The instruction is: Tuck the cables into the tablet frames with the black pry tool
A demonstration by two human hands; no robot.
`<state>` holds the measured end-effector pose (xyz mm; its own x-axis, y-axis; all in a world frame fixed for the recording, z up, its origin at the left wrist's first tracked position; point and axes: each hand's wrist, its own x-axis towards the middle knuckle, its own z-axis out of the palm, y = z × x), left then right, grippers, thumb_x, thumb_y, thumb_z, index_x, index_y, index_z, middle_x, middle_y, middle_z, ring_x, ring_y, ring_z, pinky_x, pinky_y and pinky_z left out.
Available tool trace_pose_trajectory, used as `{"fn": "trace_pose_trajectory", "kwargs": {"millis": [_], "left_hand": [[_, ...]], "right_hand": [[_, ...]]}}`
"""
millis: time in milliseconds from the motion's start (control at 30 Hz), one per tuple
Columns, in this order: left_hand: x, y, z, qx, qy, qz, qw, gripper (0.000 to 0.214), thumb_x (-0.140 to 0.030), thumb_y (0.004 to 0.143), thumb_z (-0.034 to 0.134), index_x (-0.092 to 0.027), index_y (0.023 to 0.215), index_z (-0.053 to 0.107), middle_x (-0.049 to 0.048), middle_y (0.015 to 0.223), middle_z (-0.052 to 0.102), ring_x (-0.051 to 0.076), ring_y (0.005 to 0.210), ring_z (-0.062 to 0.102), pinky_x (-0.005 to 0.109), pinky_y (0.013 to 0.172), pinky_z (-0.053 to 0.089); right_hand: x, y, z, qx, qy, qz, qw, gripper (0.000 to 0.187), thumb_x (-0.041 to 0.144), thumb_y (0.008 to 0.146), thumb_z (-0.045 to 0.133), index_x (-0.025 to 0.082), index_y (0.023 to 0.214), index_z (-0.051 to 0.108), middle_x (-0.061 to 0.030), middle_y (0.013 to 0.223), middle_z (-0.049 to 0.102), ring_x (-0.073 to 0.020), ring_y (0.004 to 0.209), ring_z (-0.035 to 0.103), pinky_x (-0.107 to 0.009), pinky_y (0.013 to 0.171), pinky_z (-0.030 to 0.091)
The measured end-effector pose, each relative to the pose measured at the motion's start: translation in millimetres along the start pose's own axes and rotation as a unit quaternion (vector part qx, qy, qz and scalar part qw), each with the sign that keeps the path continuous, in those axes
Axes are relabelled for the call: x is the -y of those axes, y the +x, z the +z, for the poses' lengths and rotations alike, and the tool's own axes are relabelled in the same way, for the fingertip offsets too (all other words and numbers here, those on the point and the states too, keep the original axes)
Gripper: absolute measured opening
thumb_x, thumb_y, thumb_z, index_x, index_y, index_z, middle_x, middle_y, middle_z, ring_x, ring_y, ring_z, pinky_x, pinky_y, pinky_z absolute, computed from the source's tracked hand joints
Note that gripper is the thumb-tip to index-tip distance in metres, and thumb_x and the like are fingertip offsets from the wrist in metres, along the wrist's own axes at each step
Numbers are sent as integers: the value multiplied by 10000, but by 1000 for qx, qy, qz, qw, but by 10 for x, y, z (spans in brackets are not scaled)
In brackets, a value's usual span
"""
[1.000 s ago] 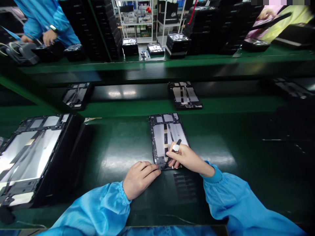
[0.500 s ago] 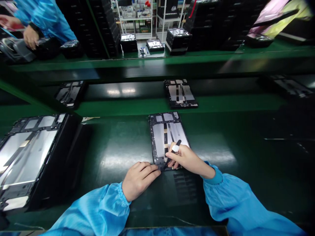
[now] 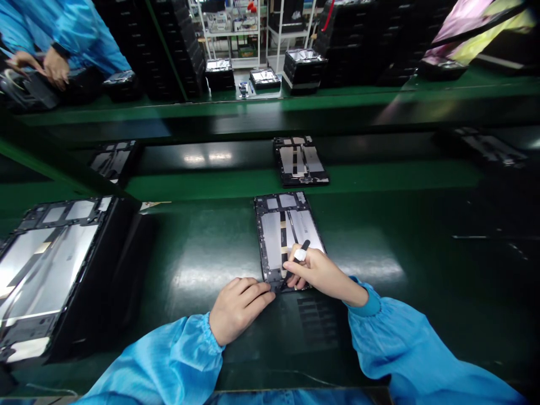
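An opened tablet chassis [image 3: 278,228] lies flat on the dark green bench in front of me, its silver plates and flex cables showing. My right hand [image 3: 323,274] is closed around a thin black stylus-like tool [image 3: 300,251], with the tip pressed at the chassis's near edge. A white cot covers one fingertip. My left hand [image 3: 237,306] rests on the bench, fingers curled, their tips touching the chassis's near left corner.
A stack of black trays topped by a larger open chassis [image 3: 46,264] stands at left. Two more chassis [image 3: 300,160] [image 3: 112,160] ride the belt behind. A co-worker's hands [image 3: 50,64] work at far left, with stacked trays [image 3: 304,67] beyond.
The chassis on the belt behind have slid leftward. My hands and the tool have barely moved. The co-worker's hands at far left have shifted.
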<state>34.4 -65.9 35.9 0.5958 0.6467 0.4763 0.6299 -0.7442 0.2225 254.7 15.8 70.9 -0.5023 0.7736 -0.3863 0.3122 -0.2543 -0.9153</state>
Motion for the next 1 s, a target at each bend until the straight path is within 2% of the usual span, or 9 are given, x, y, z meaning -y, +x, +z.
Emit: {"fn": "trace_pose_trajectory", "kwargs": {"millis": [233, 400, 500, 633, 733, 1000], "left_hand": [[-11, 18, -38, -2, 33, 15, 999, 224, -128, 992, 466, -163, 1146, 624, 60, 1091, 692, 184, 937, 581, 299, 735, 453], [-39, 52, -93, 23, 85, 44, 995, 305, -110, 998, 400, -159, 1215, 609, 78, 1093, 679, 193, 942, 578, 310, 725, 464], [-50, 61, -105, 32, 90, 40, 995, 317, -101, 997, 390, -150, 1218, 611, 78, 1092, 674, 199, 940, 567, 316, 730, 458], [-41, 53, -99, 50, 81, 29, 995, 335, -109, 1011, 357, -160, 1239, 598, 85, 1103, 664, 196, 963, 557, 321, 756, 462], [-30, 46, -92, 54, 63, 22, 996, 338, -133, 1027, 334, -165, 1237, 597, 86, 1111, 657, 194, 977, 559, 324, 775, 467], [-17, 23, -67, 46, 45, 4, 998, 342, -135, 1027, 342, -188, 1250, 596, 91, 1115, 646, 191, 1005, 567, 321, 805, 480]], "right_hand": [[-11, -4, -3, -4, 3, 0, 1000, 259, 424, 822, 648, 205, 781, 515, 20, 552, 652, -197, 586, 722, -260, 489, 567], [-41, 19, 8, -1, 5, -5, 1000, 239, 406, 836, 648, 204, 792, 527, 21, 565, 655, -182, 571, 711, -247, 489, 562], [-53, 3, -11, -3, 13, -9, 1000, 240, 409, 839, 649, 206, 801, 528, 18, 588, 655, -178, 583, 709, -237, 483, 553], [-113, -129, -105, -72, 16, -40, 996, 270, 451, 840, 647, 214, 778, 535, 1, 653, 646, -197, 635, 707, -250, 477, 544], [-185, -258, -162, -119, -12, -80, 990, 262, 446, 878, 613, 221, 758, 551, 2, 685, 623, -188, 637, 684, -279, 551, 557], [-230, -305, -112, -125, -85, -123, 981, 215, 364, 934, 569, 219, 775, 574, -11, 718, 620, -192, 667, 655, -294, 594, 510]]}}
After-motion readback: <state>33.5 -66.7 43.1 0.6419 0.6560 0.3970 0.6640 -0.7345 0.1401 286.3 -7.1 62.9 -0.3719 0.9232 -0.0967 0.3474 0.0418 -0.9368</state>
